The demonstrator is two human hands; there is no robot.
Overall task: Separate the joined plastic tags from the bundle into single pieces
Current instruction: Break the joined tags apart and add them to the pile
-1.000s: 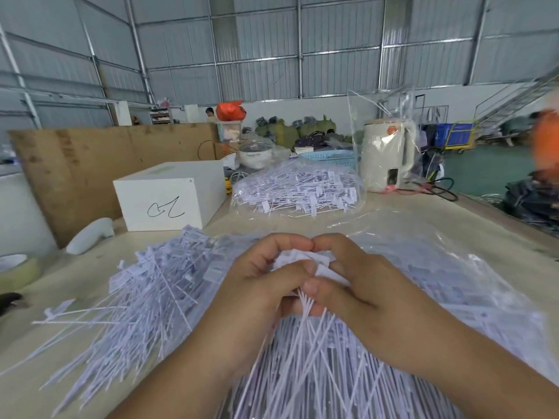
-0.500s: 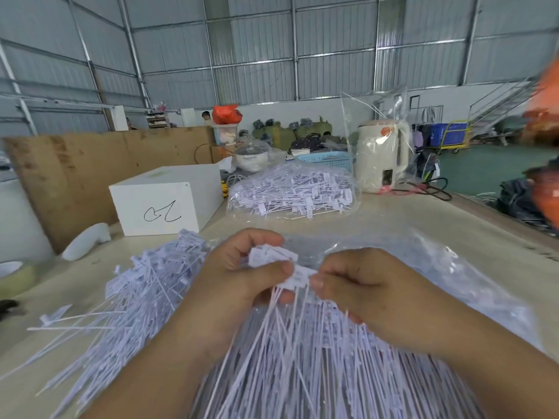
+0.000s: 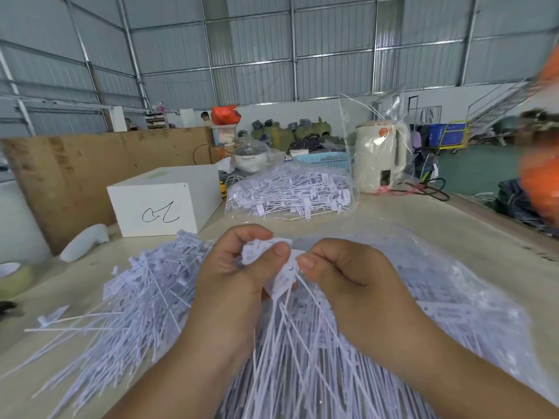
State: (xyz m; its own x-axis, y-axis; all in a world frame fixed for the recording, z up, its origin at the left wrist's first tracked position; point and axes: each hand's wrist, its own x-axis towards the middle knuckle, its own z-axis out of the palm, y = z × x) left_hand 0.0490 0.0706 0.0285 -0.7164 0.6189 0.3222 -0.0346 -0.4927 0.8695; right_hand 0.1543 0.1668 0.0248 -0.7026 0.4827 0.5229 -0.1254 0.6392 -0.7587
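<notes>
A bundle of joined white plastic tags point(image 3: 279, 273) is held up in front of me, its thin tails hanging down toward me. My left hand point(image 3: 236, 273) grips the flat heads of the bundle, thumb pressed on top. My right hand point(image 3: 348, 276) pinches the tags at the bundle's right edge between thumb and curled fingers. A loose pile of single white tags point(image 3: 127, 297) lies on the table to the left. More tags in a clear plastic bag point(image 3: 453, 297) spread under and right of my hands.
A second clear bag of tags point(image 3: 290, 195) sits further back on the table point(image 3: 423, 225). A white box point(image 3: 165, 201) stands at the back left, a cream kettle point(image 3: 379, 155) at the back right. A tape roll point(image 3: 12, 276) is at the left edge.
My hands have drawn slightly apart and the bundle's heads now show more between them. The left thumb has shifted up over the heads.
</notes>
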